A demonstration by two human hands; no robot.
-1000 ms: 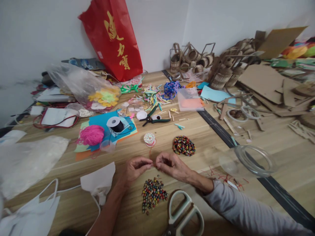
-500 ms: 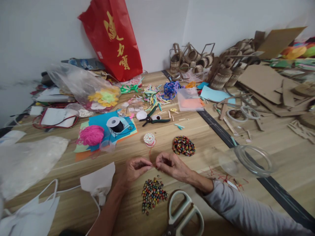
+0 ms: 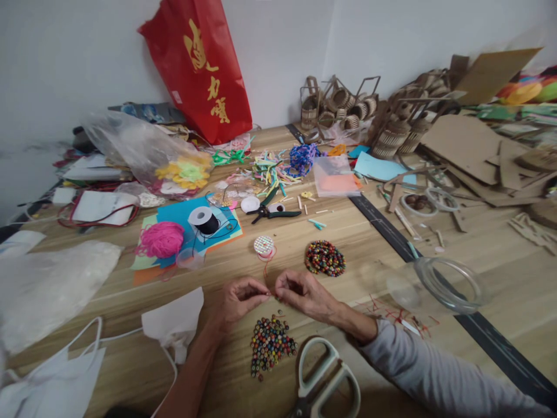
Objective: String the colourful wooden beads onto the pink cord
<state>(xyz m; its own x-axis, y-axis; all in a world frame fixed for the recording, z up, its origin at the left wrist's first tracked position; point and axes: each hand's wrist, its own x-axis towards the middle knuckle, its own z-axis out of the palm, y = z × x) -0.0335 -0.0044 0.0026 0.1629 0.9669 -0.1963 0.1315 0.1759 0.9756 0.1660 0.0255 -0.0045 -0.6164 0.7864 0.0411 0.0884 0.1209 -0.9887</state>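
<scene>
My left hand and my right hand meet fingertip to fingertip low over the wooden table, each in a pinch. A thin red thread runs from the pinch up to a small spool with a glittery top. What sits between the fingertips is too small to name. A loose pile of coloured beads lies just below my hands. A round flat mat of joined beads lies beyond my right hand.
Large scissors lie at the near edge. A clear glass jar lies on its side to the right. Pink yarn, black thread spool, pliers, plastic bags, a red bag and cardboard pieces crowd the far half.
</scene>
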